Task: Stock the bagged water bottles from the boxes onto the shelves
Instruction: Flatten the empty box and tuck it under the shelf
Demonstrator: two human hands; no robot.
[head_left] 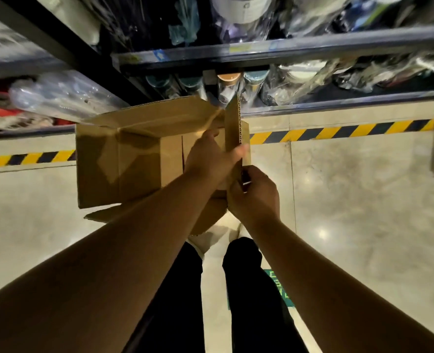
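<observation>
You stand on a glossy pale concrete floor; a yellow-and-black hazard stripe runs left to right along the far dark metal shelving.

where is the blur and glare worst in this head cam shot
Head view: the shelves and their bagged bottles are smeared by motion blur, the left hand fingertips too; ceiling lights glare as bright spots on the polished floor; wide-angle distortion bows the hazard tape; the cardboard box and right hand read sharper, dimly lit.
</observation>
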